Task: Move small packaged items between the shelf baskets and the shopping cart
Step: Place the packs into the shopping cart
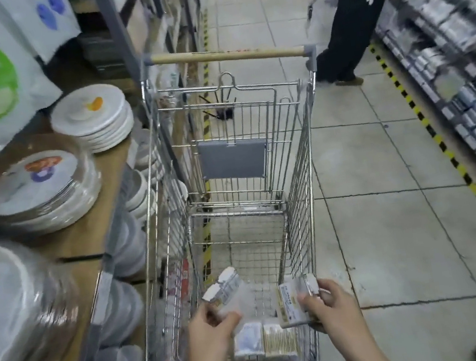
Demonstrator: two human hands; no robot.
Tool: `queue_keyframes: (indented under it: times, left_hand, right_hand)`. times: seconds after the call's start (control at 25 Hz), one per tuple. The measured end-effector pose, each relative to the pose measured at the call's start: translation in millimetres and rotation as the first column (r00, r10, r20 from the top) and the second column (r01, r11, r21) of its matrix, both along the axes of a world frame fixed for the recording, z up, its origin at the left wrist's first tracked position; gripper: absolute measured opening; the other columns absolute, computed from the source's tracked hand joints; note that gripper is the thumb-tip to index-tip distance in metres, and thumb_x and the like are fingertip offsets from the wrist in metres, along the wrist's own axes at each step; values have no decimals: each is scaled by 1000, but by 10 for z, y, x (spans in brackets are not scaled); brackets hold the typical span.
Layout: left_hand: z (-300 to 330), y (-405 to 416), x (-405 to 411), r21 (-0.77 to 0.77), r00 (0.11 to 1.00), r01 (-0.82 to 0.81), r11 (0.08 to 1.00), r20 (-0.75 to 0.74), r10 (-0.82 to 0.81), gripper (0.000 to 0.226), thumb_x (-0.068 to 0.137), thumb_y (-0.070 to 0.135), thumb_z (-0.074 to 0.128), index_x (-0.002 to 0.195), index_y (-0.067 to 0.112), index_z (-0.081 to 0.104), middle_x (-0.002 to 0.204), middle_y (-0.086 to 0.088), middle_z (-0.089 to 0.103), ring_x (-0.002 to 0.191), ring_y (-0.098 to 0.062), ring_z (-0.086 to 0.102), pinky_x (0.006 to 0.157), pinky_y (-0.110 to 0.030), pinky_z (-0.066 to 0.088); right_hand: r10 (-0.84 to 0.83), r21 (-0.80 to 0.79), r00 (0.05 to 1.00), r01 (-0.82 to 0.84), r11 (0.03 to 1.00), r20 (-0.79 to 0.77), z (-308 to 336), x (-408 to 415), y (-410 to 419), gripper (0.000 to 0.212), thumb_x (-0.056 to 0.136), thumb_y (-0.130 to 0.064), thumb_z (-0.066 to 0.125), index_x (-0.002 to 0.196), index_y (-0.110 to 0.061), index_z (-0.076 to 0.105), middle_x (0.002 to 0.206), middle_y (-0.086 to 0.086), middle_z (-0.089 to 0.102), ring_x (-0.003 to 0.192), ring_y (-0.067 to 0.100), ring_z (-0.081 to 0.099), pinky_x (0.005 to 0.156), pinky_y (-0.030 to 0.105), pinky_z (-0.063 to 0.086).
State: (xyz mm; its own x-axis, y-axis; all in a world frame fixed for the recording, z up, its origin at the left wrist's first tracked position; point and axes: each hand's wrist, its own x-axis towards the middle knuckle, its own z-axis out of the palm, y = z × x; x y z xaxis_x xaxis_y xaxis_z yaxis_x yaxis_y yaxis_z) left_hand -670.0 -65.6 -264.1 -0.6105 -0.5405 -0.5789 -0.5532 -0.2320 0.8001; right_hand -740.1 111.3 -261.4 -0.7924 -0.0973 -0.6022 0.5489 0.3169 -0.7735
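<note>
Left hand over shopping cart, fingers curled, pinching clear packet; packet long axis runs up-right from fingertips, away from wearer. Right hand grips yellow-labelled pack, long axis roughly upright, tilted slightly. More packs lie on cart floor just below both hands
</note>
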Motion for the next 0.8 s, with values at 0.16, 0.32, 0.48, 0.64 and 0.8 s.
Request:
queue_keyframes:
  times: [0.16, 0.32, 0.48, 0.64, 0.8]
  left_hand:
    - [-425, -294, -515, 15, 994, 85, 996, 61, -86, 17, 80, -4, 66, 85, 9, 58, 83, -6, 63, 74, -16, 58, 57, -22, 40]
    - [-974, -415, -881, 27, 977, 170, 985, 129, -172, 20, 82, -5, 63, 96, 7, 55, 91, -3, 62, 79, -14, 59, 61, -21, 45]
    - [-1649, -395, -1196, 5, 963, 179, 984, 203, -177, 16, 80, -2, 65, 87, 9, 56, 91, -6, 64, 82, -22, 63, 65, -29, 52]
    - [-2292, -224, -1488, -51, 961, 171, 984, 227, -155, 13, 79, 6, 70, 83, 9, 57, 83, -2, 64, 73, -18, 60, 64, -29, 48]
    - [-2836, -24, -1771, -81, 964, 194, 978, 199, -174, 26, 79, 15, 73, 104, 19, 65, 79, 7, 67, 71, -10, 62, 61, -28, 53]
  right_hand:
    - [-26, 72, 1000, 26, 997, 4, -318, -368, -409, 62, 88, -22, 65, 142, -5, 38, 138, 8, 50, 120, 18, 50, 105, 37, 41]
    - [-47, 182, 998, 39, 982, 43, -789, -682, -690, 64, 86, -29, 66, 141, -10, 40, 139, 7, 49, 116, 16, 49, 102, 34, 39]
    - [-90, 274, 990, 57, 960, 110, -1351, -1015, -830, 62, 90, -27, 61, 142, -5, 35, 137, 11, 51, 113, 24, 58, 74, 15, 52]
    - [-147, 384, 985, 104, 917, 86, -1873, -1299, -895, 51, 96, -25, 53, 139, -2, 39, 135, 12, 53, 81, 9, 55, 75, 23, 50]
    - [-200, 465, 977, 142, 874, 77, -2441, -1502, -982, 56, 95, -35, 53, 137, -1, 41, 117, 15, 60, 104, 28, 58, 85, 32, 45]
